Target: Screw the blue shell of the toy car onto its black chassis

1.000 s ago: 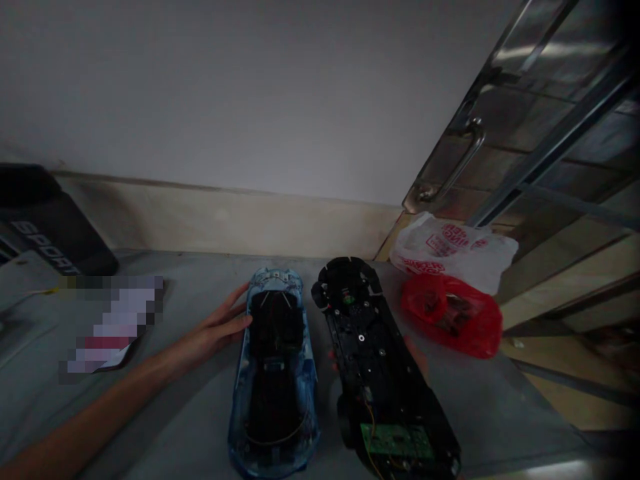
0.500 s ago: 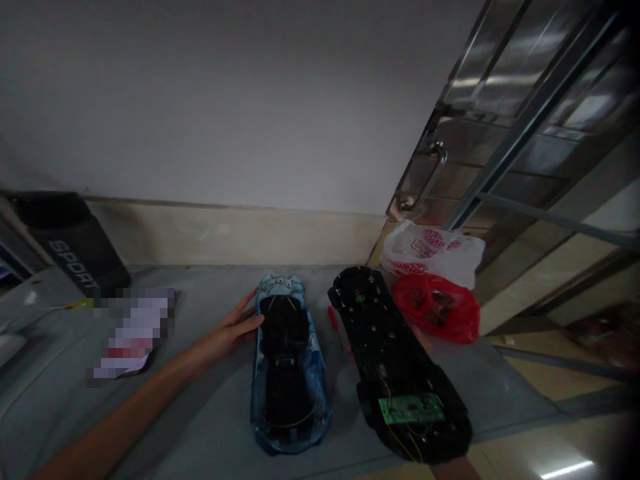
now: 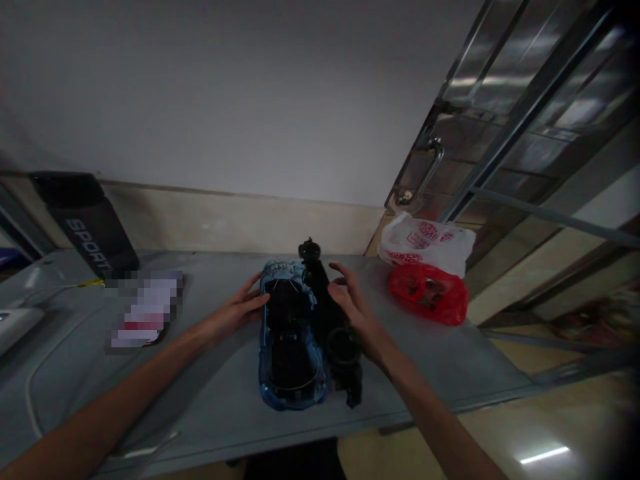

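A blue toy car body shell (image 3: 294,398) lies on the grey table, its hollow dark inside facing up. My left hand (image 3: 245,305) is closed on the shell's left edge, thumb on top, the other fingers partly hidden. The black toy car chassis (image 3: 324,293), tipped up on its side with its wheels showing, stands close against the shell's right side. My right hand (image 3: 356,307) grips the chassis from the right, its index finger raised. Whether shell and chassis touch, I cannot tell.
At the right back lie a white plastic bag (image 3: 425,243) and a red plastic bag (image 3: 440,293). A dark SPORT bottle (image 3: 95,230), a blurred phone-like item (image 3: 150,303) and a white cable (image 3: 31,393) are on the left. The wall (image 3: 240,223) bounds the table behind.
My right hand has brought the black chassis left to the shell and turned it from circuit board up onto its side. The red screwdriver is now hidden. My left hand stays on the shell.
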Tool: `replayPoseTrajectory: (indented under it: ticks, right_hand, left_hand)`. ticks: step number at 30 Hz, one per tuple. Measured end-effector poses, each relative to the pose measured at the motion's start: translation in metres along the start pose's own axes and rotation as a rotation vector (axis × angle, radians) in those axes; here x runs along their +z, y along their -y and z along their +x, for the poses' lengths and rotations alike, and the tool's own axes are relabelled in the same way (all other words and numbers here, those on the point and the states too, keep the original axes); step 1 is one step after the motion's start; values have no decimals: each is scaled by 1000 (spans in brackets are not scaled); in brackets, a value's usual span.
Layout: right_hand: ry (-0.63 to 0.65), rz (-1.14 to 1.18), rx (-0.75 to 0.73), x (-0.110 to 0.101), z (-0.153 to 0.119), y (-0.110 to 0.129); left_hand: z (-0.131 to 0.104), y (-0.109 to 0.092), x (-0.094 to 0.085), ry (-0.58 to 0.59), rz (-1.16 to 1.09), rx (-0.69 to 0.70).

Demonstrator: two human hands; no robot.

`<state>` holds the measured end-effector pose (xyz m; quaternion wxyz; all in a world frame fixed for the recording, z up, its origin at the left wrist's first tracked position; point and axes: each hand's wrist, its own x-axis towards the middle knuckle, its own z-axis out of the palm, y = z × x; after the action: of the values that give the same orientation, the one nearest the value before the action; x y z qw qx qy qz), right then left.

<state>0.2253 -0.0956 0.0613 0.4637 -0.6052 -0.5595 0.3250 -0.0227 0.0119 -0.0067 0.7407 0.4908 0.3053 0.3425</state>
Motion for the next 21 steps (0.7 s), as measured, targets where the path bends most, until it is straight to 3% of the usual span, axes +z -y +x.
replayPoseTrajectory:
  ticks: [4, 8, 13, 21]
  right_hand:
    - [5, -483, -41, 25, -3, 42]
    - [-8, -780, -98, 53, -4, 58]
    - [-36, -963, -161, 72, 0, 51]
    - [30, -1050, -166, 71, 2, 56]
  left_hand:
    - [0, 0, 1, -10, -1, 15]
    - [0, 1, 1, -11, 1, 27]
    - [-2, 0, 4, 14, -9, 42]
    - [-1, 1, 0, 32, -4, 24]
